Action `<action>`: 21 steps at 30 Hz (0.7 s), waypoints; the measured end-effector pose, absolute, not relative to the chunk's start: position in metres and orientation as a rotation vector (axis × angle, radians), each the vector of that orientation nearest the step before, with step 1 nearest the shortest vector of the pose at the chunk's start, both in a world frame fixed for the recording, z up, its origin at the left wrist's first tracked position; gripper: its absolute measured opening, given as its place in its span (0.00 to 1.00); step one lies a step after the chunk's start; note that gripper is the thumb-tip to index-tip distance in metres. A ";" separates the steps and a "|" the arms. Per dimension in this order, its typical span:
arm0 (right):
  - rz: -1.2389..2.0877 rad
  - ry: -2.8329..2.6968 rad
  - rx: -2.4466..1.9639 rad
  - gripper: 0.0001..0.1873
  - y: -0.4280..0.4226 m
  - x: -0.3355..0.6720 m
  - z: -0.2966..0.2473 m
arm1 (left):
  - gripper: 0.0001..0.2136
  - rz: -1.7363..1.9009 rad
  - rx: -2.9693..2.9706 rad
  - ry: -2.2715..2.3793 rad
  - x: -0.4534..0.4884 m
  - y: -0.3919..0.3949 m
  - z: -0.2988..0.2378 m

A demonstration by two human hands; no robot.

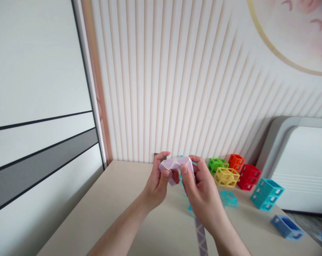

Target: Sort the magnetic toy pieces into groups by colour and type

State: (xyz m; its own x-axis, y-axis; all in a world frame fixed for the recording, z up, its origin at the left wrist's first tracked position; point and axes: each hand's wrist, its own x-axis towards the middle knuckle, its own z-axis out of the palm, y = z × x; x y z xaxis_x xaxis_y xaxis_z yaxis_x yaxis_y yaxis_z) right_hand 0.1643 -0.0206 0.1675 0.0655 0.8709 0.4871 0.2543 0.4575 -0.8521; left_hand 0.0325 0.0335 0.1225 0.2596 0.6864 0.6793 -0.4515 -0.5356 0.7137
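A lilac snake puzzle (pixel 178 163) with white seams is held up in front of me over the table, bent into angled segments at its top. My left hand (pixel 156 186) pinches its left end between thumb and fingers, with the index finger raised. My right hand (pixel 202 190) grips the right bend, its thumb pressed on the near face. A long straight patterned length (pixel 200 236) shows below my right wrist; where it joins the upper part is hidden behind that hand.
On the right of the beige table (pixel 118 199) stand open-frame toy blocks: green (pixel 216 164), orange (pixel 235 163), yellow (pixel 227 176), red (pixel 248 176), teal (pixel 267 193) and blue (pixel 287 227). A translucent turquoise piece (pixel 228 198) lies near them. A ribbed wall (pixel 163 89) rises behind.
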 end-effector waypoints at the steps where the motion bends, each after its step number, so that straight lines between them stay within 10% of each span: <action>1: 0.669 -1.469 -1.028 0.17 -0.022 0.163 0.169 | 0.22 1.492 1.580 0.219 0.032 0.033 0.123; 21: 0.731 -1.867 -1.020 0.14 -0.035 0.187 0.189 | 0.23 0.919 2.077 0.455 -0.024 0.023 0.165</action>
